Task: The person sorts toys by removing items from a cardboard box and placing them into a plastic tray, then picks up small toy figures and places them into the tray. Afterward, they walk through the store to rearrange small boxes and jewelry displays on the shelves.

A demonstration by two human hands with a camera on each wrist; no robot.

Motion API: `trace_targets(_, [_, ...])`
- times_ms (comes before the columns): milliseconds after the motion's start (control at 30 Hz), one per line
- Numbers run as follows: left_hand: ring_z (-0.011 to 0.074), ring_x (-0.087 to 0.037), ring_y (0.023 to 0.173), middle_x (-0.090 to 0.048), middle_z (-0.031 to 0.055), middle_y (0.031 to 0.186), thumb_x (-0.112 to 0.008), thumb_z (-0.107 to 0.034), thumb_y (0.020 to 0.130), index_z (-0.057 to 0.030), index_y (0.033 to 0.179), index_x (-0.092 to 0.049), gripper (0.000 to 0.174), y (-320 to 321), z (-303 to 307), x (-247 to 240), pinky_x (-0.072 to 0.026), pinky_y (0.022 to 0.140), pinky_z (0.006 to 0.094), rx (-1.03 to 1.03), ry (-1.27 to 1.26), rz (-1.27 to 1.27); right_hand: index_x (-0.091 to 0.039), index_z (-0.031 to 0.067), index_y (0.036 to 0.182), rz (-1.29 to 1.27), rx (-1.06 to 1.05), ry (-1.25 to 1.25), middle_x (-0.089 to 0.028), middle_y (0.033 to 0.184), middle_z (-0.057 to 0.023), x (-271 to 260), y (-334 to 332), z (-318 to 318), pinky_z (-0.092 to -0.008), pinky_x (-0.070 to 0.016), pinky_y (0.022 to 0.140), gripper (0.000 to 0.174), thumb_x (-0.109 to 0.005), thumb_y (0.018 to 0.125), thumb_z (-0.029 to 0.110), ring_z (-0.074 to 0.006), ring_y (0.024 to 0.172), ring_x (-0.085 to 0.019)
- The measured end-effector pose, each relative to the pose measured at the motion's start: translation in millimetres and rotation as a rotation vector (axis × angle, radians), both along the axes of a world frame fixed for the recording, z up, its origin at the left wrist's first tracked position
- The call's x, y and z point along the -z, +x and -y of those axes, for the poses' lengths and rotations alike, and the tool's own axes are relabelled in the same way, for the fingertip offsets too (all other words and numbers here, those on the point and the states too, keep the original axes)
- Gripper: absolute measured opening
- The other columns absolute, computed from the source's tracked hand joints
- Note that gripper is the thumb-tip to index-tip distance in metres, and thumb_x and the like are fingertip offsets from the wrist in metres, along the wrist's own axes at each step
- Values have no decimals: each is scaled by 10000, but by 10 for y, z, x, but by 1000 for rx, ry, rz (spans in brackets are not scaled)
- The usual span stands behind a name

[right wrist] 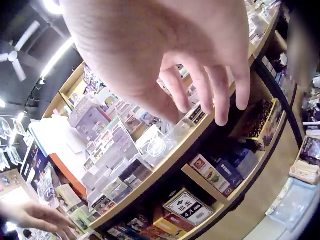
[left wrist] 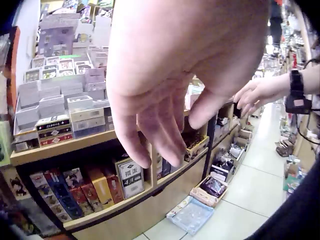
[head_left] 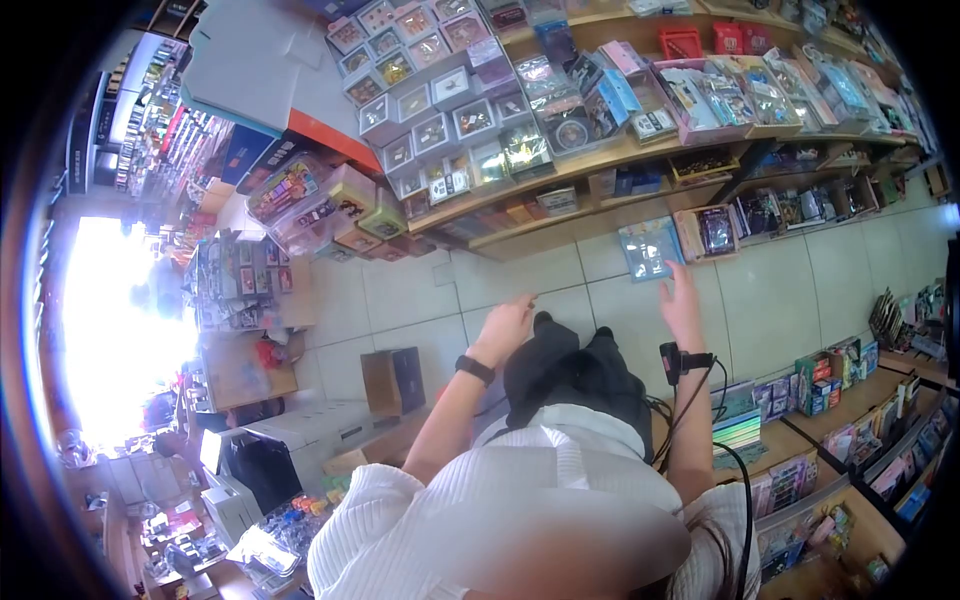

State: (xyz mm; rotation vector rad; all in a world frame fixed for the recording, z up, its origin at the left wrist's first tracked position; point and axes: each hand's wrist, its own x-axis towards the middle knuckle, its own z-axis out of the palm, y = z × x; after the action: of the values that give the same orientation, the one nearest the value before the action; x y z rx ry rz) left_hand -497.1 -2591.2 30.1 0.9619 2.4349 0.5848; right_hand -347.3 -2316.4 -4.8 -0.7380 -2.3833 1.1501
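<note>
My left hand [head_left: 508,328] hangs in front of my body with loosely bent fingers and holds nothing. Off to the right, my right hand [head_left: 680,298] is stretched forward, empty, its fingers relaxed. Its fingertips overlap a light-blue clear plastic tray [head_left: 650,250] on the floor in the head view. In the left wrist view, a white card box with dark lettering [left wrist: 131,179] stands on a low shelf beyond the left fingers. The right wrist view shows the right fingers in front of the shelf edge, above blue boxes [right wrist: 232,167] in a cubby.
A curved wooden shelf [head_left: 590,205] carries rows of small clear-lidded boxes [head_left: 430,132] and packaged goods. An open carton of dark packets [head_left: 708,232] sits beside the tray on the tiled floor [head_left: 540,275]. Lower shelves [head_left: 790,440] stand at right, and a cardboard box [head_left: 390,382] at left.
</note>
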Motion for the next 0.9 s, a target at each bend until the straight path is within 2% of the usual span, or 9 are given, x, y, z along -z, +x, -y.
trace_targets(233, [317,-584,869,-617,132,955,-446,-102,819,-51,1084,-519,279,-34,161,81,-464,757,397,-8,13,59,-480,31,1097,5,37,6,-510,1047,-172,9,84,219,-384,-430,789,309,-550,802,89,-344,925,-523])
trace_targets(433, [333,-577,866,-614,130,955,-452,-121,811,-64,1102,-509,303,-375,287,-1,-462,759,403,-75,75,-44,-486,30,1103,118,94,17,-509,1026,-177,-76,255,347,-376,-436,758,307,-543,826,150,-324,853,-535])
trace_targets(567, [343,-571,862,-611,134,954,-449,-112,805,-57,1096,-512,303,-479,488,-48,-459,757,405,-92,71,-83,-485,27,1105,156,68,117,-508,1022,-178,-168,229,381,-377,-439,748,310,-543,828,154,-322,838,-535])
trace_targets(667, [307,-593,836,-614,138,949,-455,-125,814,-47,1106,-509,307,-505,605,17,-467,736,371,-125,160,-84,-486,26,1102,137,91,111,-509,1011,-176,-174,182,355,-378,-441,745,310,-544,824,151,-330,829,-534])
trace_targets(733, [241,-612,810,-629,128,933,-458,-128,830,-13,1111,-508,308,-544,646,68,-470,717,328,-221,299,128,-481,17,1112,140,93,103,-516,1029,-175,-190,138,379,-375,-441,740,327,-546,833,174,-301,836,-546])
trace_targets(767, [241,-612,810,-629,128,933,-458,-128,830,-13,1111,-508,308,-591,639,98,-470,717,328,-215,304,127,-481,17,1112,138,99,107,-516,1029,-175,-191,109,395,-375,-441,740,327,-546,833,174,-301,836,-546])
trace_targets(833, [182,-608,856,-615,112,1008,-435,-162,876,3,1153,-482,326,-635,616,113,-476,736,283,-256,502,361,-465,5,1137,93,103,-223,-524,1088,-169,-191,66,448,-354,-443,738,361,-532,859,225,-248,875,-560])
trace_targets(867, [182,-608,856,-615,112,1008,-435,-162,876,3,1153,-482,326,-643,630,132,-476,736,283,-263,497,370,-465,5,1137,105,102,-226,-524,1088,-169,-177,54,459,-354,-443,738,361,-532,859,225,-248,875,-560])
trace_targets(900, [214,-564,958,-560,125,1108,-401,-211,898,-5,1203,-433,370,-659,628,52,-448,818,317,-314,706,671,-457,-1,1150,39,108,-406,-522,1114,-162,-105,26,450,-342,-441,755,396,-501,875,281,-232,901,-562])
